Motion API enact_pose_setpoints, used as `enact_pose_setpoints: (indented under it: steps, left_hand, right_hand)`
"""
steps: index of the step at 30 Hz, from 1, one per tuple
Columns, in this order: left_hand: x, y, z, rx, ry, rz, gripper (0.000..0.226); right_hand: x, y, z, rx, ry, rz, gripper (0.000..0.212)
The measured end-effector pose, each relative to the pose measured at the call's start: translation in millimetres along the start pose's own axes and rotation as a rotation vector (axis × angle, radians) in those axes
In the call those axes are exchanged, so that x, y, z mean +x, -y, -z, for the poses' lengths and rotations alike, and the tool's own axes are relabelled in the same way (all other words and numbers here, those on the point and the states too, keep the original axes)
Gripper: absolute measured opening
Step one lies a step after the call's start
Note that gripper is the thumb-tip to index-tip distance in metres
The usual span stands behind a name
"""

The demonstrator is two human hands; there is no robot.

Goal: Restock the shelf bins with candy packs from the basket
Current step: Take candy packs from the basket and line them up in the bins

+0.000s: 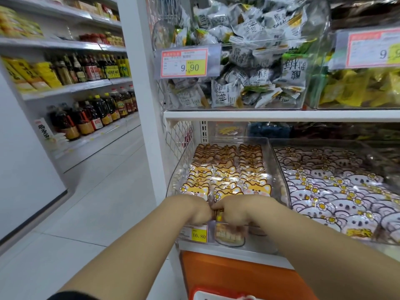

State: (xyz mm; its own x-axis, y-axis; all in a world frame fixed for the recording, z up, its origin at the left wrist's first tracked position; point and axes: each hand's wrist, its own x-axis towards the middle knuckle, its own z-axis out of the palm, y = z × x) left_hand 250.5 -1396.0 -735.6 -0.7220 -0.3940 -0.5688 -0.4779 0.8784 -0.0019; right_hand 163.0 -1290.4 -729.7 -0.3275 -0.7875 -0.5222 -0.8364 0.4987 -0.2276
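A clear shelf bin (275,161) on the lower shelf holds three rows of orange cat-face candy packs (225,176). My left hand (190,210) and my right hand (237,210) meet knuckle to knuckle at the bin's front edge, backs toward me and fingers curled down. Between them they grip a small stack of the cat-face packs (217,214), of which only a sliver shows. A red and white basket rim (218,294) peeks in at the bottom edge, below my arms.
A second clear bin (368,152) of white koala-face packs sits to the right. The shelf above (281,115) carries bins of grey plum candies and yellow packs. A yellow 16.80 price tag (198,234) fronts the bin. Left is a tiled aisle with oil bottles.
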Motion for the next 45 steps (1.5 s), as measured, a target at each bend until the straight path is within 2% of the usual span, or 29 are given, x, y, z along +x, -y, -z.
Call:
enact_pose_setpoints:
  steps: [4,7,11,13,15,18,20,23,26,30,35,37,40,42,45]
  left_hand:
    - [2,-4,2,-0.002,-0.034,0.066,0.043]
    - [3,-3,0,0.067,-0.036,0.057,0.045]
    - [-5,3,-2,-0.072,-0.051,-0.016,0.043]
    - [-10,11,-3,-0.161,-0.078,-0.078,0.04]
    - [-18,16,-3,-0.288,-0.117,-0.066,0.039]
    - [-26,15,-3,-0.273,-0.161,-0.099,0.04]
    - [-25,15,-5,-0.246,-0.174,-0.109,0.039]
    - [-23,15,-6,-0.249,-0.214,-0.086,0.034]
    - [-20,13,-6,-0.247,-0.164,-0.038,0.036]
    - [-12,6,-5,-0.216,-0.177,0.004,0.04]
    - [-15,7,-5,-0.129,-0.055,-0.014,0.04]
    - [-22,9,-7,-0.157,-0.117,-0.011,0.037]
    - [-34,16,-13,-0.171,-0.294,-0.018,0.033]
    - [-51,13,-18,-0.167,-0.461,-0.043,0.024]
    - [-83,-12,-43,-0.196,-0.82,-0.118,0.016]
  right_hand:
    - [0,-2,-9,-0.062,-0.096,-0.029,0.047]
    - [-9,-6,-11,0.027,-0.157,-0.001,0.044]
    - [-20,-9,-10,0.072,-0.194,0.088,0.044]
    - [-23,-11,-14,0.094,-0.212,0.095,0.04]
    - [-25,-16,-18,0.146,-0.265,0.077,0.036]
    - [-24,-26,-22,0.233,-0.427,0.032,0.027]
    - [-21,-29,-24,0.271,-0.472,0.027,0.023]
    - [-11,-34,-24,0.263,-0.446,0.0,0.019]
    - [-1,-35,-20,0.239,-0.401,-0.008,0.02]
    - [7,-28,-22,0.251,-0.438,0.016,0.017]
    - [-11,-40,-20,0.456,-0.369,0.084,0.021]
    - [-22,-41,-21,0.513,-0.339,0.096,0.024]
    - [-37,-34,-25,0.407,-0.381,0.124,0.027]
    - [-54,-27,-30,0.271,-0.492,0.16,0.026]
    - [-86,-19,-52,0.192,-0.778,0.277,0.02]
